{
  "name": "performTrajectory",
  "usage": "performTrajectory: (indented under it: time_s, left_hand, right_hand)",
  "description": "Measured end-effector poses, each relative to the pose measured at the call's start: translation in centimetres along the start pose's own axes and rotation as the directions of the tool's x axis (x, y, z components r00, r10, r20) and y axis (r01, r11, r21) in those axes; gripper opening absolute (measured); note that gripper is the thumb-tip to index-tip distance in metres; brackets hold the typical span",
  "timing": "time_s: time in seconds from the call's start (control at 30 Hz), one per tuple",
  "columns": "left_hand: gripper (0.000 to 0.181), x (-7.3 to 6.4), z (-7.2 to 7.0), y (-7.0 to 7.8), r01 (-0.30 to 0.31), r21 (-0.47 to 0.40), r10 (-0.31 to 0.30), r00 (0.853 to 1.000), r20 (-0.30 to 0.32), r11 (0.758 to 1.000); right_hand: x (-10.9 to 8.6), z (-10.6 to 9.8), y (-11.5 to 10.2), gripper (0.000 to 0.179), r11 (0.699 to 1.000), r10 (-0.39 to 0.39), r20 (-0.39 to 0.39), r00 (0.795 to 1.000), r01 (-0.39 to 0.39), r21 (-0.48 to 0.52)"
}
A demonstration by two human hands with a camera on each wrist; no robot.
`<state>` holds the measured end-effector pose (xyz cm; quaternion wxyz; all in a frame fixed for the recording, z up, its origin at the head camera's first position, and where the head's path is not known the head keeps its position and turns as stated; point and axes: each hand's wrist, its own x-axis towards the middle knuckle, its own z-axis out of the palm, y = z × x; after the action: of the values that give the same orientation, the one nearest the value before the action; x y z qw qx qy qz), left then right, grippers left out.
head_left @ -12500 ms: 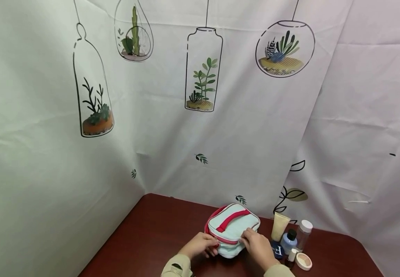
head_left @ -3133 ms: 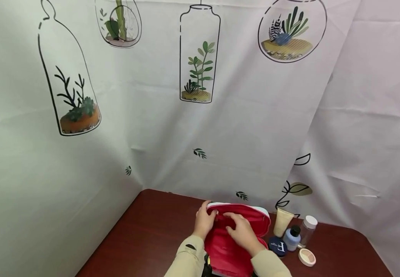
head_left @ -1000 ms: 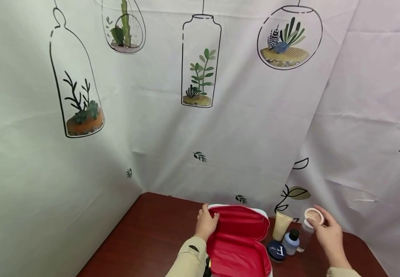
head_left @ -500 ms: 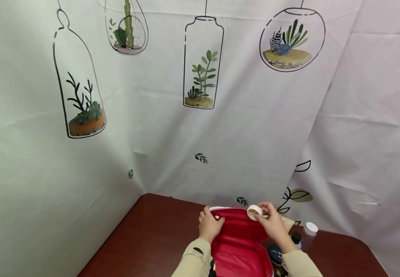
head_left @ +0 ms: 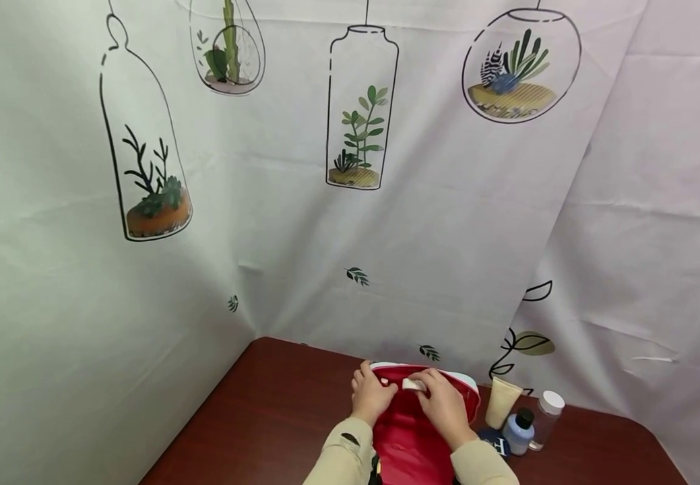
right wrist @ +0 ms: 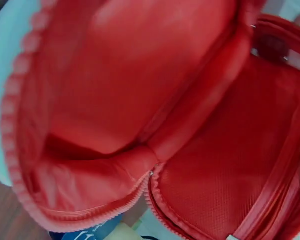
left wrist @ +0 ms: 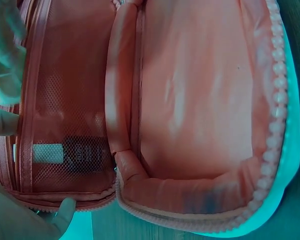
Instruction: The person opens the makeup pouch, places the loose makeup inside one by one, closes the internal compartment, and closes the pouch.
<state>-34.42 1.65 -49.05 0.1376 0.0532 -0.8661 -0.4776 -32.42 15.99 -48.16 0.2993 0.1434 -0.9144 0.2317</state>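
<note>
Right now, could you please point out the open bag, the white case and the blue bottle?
Open bag (head_left: 407,441), head view, on its red lining.
White case (head_left: 413,384), head view, on its visible side.
Blue bottle (head_left: 518,435), head view, on its body.

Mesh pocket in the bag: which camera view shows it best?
Left wrist: the mesh pocket is close and nearly whole, with a dark item inside. Right wrist crops it; in head, its mesh is indistinct.
</note>
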Motion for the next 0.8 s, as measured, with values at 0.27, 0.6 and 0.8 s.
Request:
performTrajectory:
  time_s: [0.27, 0.6, 0.8]
  left_hand:
    - [0.041, -0.13, 0.0, -0.14, -0.056, 0.044, 0.056, 0.998, -0.014, 0.997]
    - [0.037, 0.01, 0.19, -0.37, -0.079, 0.028, 0.08, 0.997, -0.016, 0.996]
    - [0.038, 0.33, 0.49, -0.71, -0.07, 0.024, 0.07, 0.998, -0.002, 0.997]
  right_hand:
    - [-0.57, 0.37, -0.02, 0.031, 0.992, 0.007, 0.216, 0.976, 0.021, -0.128]
    - [-0.76, 0.99, 0.06, 0.034, 0.989, 0.068, 0.387, 0.92, -0.011, -0.148]
    - [-0.78, 1.06, 0.14, 0.038, 0.991, 0.068, 0.398, 0.915, -0.016, -0.135]
